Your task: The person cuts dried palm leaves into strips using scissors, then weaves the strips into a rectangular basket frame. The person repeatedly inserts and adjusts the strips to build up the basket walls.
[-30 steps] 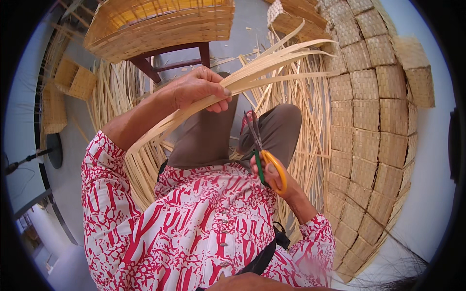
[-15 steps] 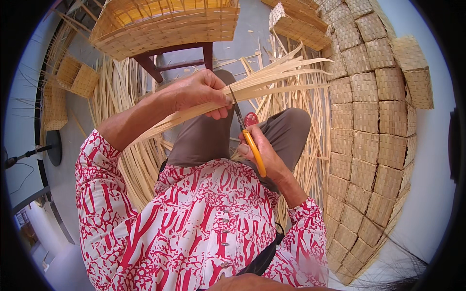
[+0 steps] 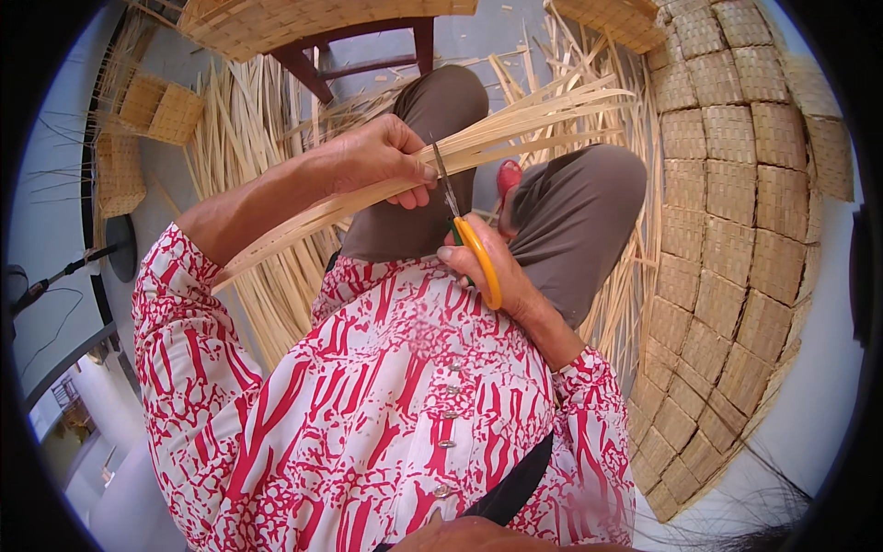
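My left hand (image 3: 391,164) is closed around a bundle of pale flat bamboo strips (image 3: 524,120), which lies slantwise over my lap. The strips fan out past my fingers to the right, and their other ends run back under my left forearm. In my right hand (image 3: 487,258) is a pair of scissors (image 3: 476,253) with orange and green on the handles. The blades point up and cross the bundle just right of my left fingertips. Whether the blades are apart is hard to make out.
Loose strips (image 3: 248,138) cover the floor on both sides of my legs. A woven basket (image 3: 322,23) rests on a dark red wooden stool (image 3: 359,64) ahead. Stacked woven baskets (image 3: 713,202) line the right side. Smaller baskets (image 3: 161,106) and a stand with a round base (image 3: 120,253) are at left.
The view has shifted, so the stool and basket sit higher in it. My right knee has swung outward to the right. The scissors have turned slightly, with both hands keeping their holds.
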Tool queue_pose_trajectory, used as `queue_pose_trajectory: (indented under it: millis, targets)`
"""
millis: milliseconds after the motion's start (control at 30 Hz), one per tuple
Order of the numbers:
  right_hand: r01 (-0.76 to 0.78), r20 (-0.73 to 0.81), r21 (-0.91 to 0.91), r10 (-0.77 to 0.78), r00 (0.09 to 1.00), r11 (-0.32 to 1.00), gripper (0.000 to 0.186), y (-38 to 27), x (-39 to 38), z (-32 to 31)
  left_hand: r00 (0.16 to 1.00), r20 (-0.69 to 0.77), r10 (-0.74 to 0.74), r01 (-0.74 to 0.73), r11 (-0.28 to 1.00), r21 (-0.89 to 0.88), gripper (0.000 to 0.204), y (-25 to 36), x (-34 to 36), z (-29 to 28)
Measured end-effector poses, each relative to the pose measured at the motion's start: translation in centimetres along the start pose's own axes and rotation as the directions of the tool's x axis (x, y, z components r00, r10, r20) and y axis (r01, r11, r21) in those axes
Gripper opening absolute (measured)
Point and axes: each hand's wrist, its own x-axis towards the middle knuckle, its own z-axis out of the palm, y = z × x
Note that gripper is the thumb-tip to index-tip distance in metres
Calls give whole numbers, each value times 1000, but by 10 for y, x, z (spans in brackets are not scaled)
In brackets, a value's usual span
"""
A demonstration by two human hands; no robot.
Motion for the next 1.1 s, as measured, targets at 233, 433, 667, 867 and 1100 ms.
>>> queue_pose_trajectory:
  millis: [233,433,667,867,1100]
  targets:
    - [44,45,-143,-38,998,989,31,1,-2,2,998,16,-68,68,998,-15,24,-12,-5,-1]
    - [75,64,-140,-66,996,987,25,1,-1,12,993,43,-112,116,986,-120,26,-28,-15,-8]
    - [115,130,-102,-102,986,988,21,3,4,11,989,41,-144,149,976,-158,27,-35,-26,-10]
    - [-55,254,-13,57,965,998,30,5,10,7,981,12,-193,194,974,-117,29,-27,-28,-5]
    - [-53,210,-32,58,976,998,35,1,2,4,977,91,-191,199,976,-91,28,-15,-35,-7]
